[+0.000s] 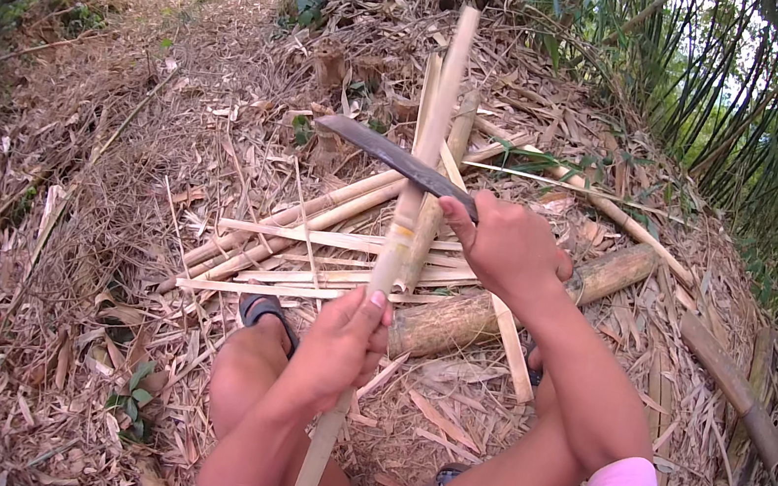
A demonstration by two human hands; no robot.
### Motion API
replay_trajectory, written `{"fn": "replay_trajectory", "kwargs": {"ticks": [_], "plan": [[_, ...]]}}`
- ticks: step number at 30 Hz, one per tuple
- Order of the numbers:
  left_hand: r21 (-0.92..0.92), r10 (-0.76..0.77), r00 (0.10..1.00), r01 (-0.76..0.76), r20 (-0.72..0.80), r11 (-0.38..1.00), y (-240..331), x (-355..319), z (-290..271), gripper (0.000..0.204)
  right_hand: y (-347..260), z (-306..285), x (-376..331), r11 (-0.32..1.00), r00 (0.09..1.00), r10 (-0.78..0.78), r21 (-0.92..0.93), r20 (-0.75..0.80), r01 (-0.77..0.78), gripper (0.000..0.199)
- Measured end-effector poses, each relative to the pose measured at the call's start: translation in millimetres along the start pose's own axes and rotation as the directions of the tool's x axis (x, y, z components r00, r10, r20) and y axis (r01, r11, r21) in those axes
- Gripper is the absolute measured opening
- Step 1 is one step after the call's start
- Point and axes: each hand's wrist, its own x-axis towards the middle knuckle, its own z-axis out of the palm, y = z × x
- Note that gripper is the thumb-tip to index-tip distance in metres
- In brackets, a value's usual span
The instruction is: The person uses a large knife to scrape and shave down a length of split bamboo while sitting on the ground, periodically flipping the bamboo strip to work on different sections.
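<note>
Evidently, in the head view, the left hand (347,345) wraps round the long bamboo strip (396,242), seemingly to steady it, slanting between the legs; the right hand (512,244) grips the knife (387,151) by its near end, probably for control, blade crossing the strip.

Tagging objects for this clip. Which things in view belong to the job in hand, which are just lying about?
In the job:
- bamboo strip, gripped by the left hand
- dark blade, held in the right hand
- probably the split strips and thick log

Lying about:
- dry leaf litter
- green seedling
- likely the pole at far right
</note>
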Motion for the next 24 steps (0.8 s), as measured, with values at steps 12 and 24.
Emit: {"fn": "replay_trajectory", "kwargs": {"ticks": [12,24], "plan": [[-0.079,0.054,0.998,-0.052,0.025,0.996,-2.8,16.4,2.0,0.02,-39.0,3.7,-31.5,0.951,0.961,-0.27,0.174,0.063,0.256,0.065],[-0.163,0.303,0.953,-0.304,-0.029,0.939,11.2,17.6,-18.3,0.021,-35.1,-6.3,-34.9,0.76,0.93,0.125,0.569,0.346,-0.314,0.066]]}}
